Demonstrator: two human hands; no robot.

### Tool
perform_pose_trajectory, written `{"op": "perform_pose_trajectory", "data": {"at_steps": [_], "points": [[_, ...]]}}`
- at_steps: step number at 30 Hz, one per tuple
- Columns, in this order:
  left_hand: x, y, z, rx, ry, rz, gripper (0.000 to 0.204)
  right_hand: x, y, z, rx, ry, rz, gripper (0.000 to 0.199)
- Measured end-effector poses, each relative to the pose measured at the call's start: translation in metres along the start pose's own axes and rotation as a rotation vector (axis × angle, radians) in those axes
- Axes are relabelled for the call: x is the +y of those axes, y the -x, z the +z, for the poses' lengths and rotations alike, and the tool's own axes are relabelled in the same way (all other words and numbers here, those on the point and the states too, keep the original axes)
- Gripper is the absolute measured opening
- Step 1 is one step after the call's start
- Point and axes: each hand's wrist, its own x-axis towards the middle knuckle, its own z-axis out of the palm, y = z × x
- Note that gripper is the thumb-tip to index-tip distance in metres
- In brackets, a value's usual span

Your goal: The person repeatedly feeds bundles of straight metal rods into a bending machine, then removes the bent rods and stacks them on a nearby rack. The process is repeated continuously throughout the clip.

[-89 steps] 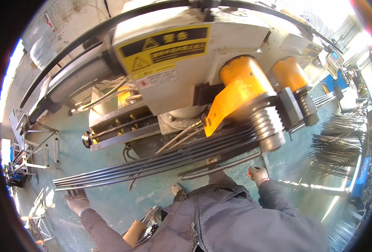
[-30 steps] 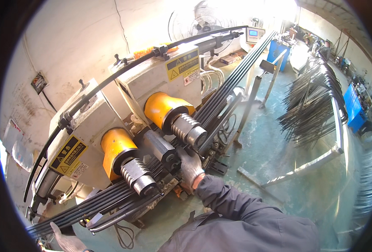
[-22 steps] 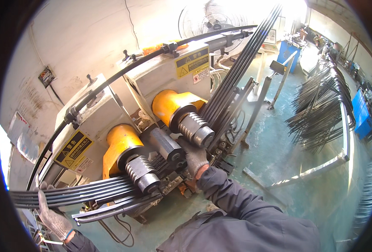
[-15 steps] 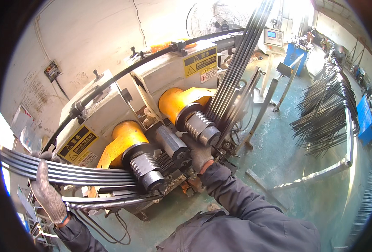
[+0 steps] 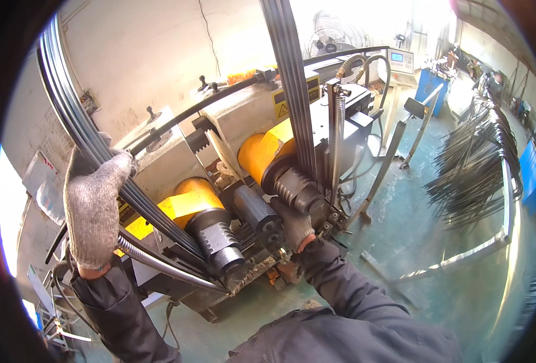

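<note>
Swung upward since half a second ago, the bundle of long dark metal rods [image 5: 86, 145] now rises steeply past the gloved left hand [image 5: 92, 209], where it earlier lay nearly level across the machine's front. That hand is wrapped around the bundle, fingers closed over the rods, with the palm side hidden behind the knit glove. A second run of the same rods [image 5: 292, 85] stands almost upright above the yellow roller housing [image 5: 262, 154]; its top is cut off by the upper edge, and its lower end vanishes behind the ribbed steel roller [image 5: 295, 190]. The right hand [image 5: 293, 225], also gloved, rests low against the machine between the two ribbed rollers; its fingers curl toward the metal parts, but whether they grip anything cannot be told, since the fingertips are hidden against the dark mechanism. The second ribbed roller [image 5: 222, 245] sits lower left, under another yellow housing [image 5: 180, 202], partly masked by the rods crossing in front. Where the rods bend between the rollers is hard to make out. To the right, green floor [image 5: 413, 230] lies open beyond the machine's edge, up to a rack of thin bent rods [image 5: 473, 175]. A slanted metal stand [image 5: 395, 151] stands just beside the machine. Dark sleeves fill the lower edge.
</note>
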Motion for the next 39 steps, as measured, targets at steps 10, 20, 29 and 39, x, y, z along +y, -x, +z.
{"op": "perform_pose_trajectory", "data": {"at_steps": [10, 20, 29, 39], "points": [[0.011, 0.001, 0.008, -0.005, 0.103, 0.007, 0.033, -0.001, 0.000, 0.003, 0.042, -0.049, -0.074, 0.033], [0.012, -0.003, 0.004, -0.074, 0.129, 0.057, 0.032, 0.003, -0.002, 0.002, -0.006, 0.033, -0.039, 0.032], [0.039, -0.033, -0.008, 0.045, -0.142, 0.052, 0.037, 0.042, -0.012, 0.001, -0.014, 0.713, -0.432, 0.055], [0.023, -0.036, 0.017, 0.145, 0.271, -0.014, 0.038, 0.018, -0.009, 0.006, 0.060, -0.013, -0.172, 0.042]]}}
